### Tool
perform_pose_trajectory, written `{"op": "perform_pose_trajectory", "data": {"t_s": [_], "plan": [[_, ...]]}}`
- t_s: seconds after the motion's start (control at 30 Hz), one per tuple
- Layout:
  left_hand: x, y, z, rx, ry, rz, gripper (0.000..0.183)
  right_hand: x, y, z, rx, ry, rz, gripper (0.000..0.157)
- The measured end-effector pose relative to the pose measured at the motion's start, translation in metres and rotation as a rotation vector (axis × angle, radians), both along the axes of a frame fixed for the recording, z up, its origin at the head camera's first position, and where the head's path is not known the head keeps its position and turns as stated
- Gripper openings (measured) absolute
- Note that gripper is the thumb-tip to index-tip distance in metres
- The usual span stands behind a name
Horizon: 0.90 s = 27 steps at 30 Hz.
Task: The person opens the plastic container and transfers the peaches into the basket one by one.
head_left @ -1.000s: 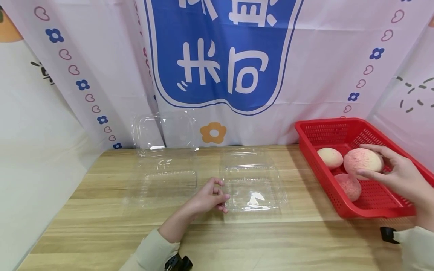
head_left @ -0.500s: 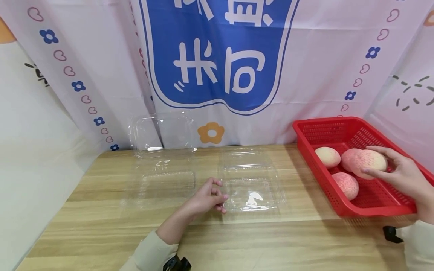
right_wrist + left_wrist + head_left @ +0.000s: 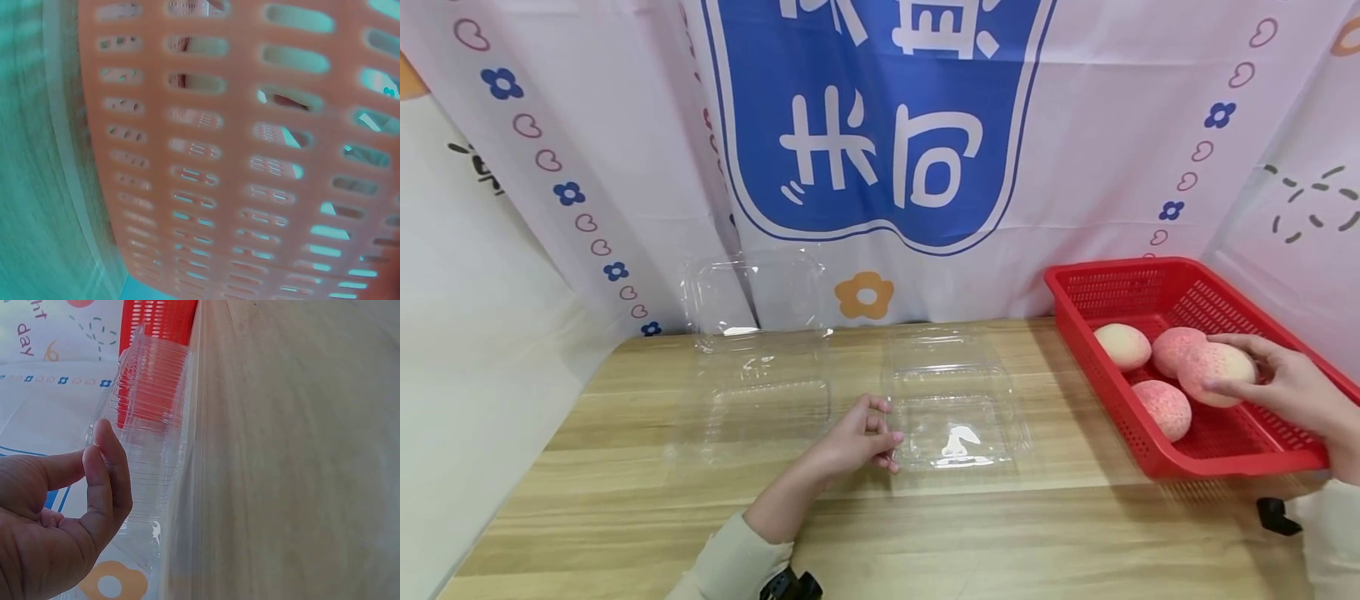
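Note:
In the head view my right hand holds a pink-and-pale-yellow peach inside the red basket, thumb on the near side and fingers over the far side. Around it lie a pale peach, a pink peach touching or overlapped by the held one, and another pink peach nearer the front. My left hand pinches the left rim of an opened clear plastic clamshell container. The left wrist view shows thumb and fingertips meeting at the edge of that container.
A second opened clear clamshell stands left on the wooden table, its lid upright against the printed curtain. The basket's slotted wall fills most of the right wrist view, which hides the right hand's work.
My right hand has shifted slightly right with the peach, which sits lower, uncovering the pink peach behind it. The left hand stays at the container's rim. The head view has turned slightly.

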State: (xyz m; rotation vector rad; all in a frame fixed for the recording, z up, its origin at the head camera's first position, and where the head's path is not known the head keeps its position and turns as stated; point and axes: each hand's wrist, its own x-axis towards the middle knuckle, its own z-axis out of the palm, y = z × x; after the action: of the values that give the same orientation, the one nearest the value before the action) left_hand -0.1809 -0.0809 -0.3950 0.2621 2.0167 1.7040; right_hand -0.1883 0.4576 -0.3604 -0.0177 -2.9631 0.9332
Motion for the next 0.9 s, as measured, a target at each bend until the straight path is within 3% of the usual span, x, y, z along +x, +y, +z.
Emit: {"op": "perform_pose_trajectory", "data": {"t_s": [0.1, 0.47, 0.9], "plan": [[0.0004, -0.0001, 0.0008, 0.002, 0.002, -0.001, 0.043, -0.0007, 0.0009, 0.0008, 0.020, -0.049, 0.008, 0.076], [0.0002, -0.0011, 0.0043, -0.012, 0.009, 0.006, 0.045, -0.0056, 0.0051, -0.0045, 0.115, -0.061, 0.079, 0.075], [0.0004, 0.0002, 0.0010, -0.016, 0.009, 0.001, 0.043, -0.0042, 0.0067, -0.0064, 0.091, -0.189, 0.130, 0.075]]}}
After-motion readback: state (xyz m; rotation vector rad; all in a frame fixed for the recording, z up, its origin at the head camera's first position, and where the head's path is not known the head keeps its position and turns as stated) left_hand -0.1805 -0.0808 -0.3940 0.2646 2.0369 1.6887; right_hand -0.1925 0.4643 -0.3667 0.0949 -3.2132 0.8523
